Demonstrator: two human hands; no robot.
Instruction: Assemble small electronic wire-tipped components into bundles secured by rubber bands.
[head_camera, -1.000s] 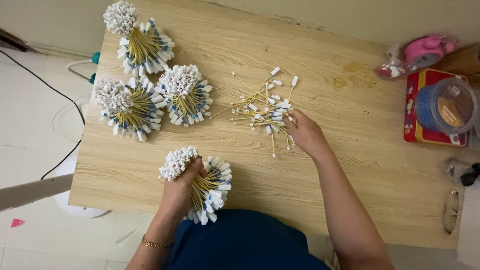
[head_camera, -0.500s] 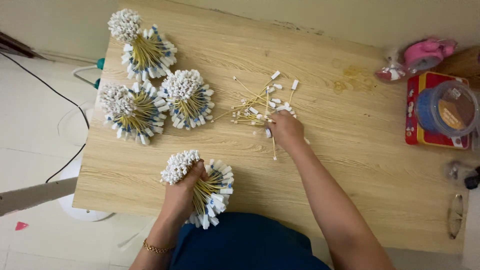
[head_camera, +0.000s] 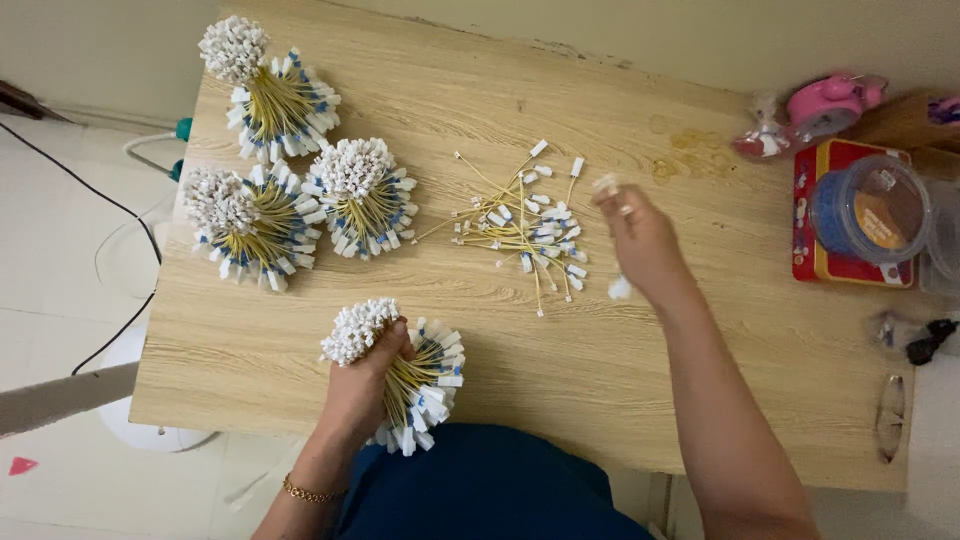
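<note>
The left hand (head_camera: 362, 385) is wrapped tight around a bundle (head_camera: 400, 372) of thin yellow wires with white ends, held near the front edge of the wooden table (head_camera: 600, 380); the bundle's long axis runs slantwise, its white head to the far left and its tagged tails fanning to the near right. The right hand (head_camera: 640, 245) is lifted just right of the loose pile of wires (head_camera: 525, 225); it is blurred, its fingers drawn in around what seems a single wire, white tips showing above and below it. The pile lies to the left of that hand, touching distance; the held bundle lies nearer and further left, well apart. Three finished bundles (head_camera: 300, 190) sit at the far left.
</note>
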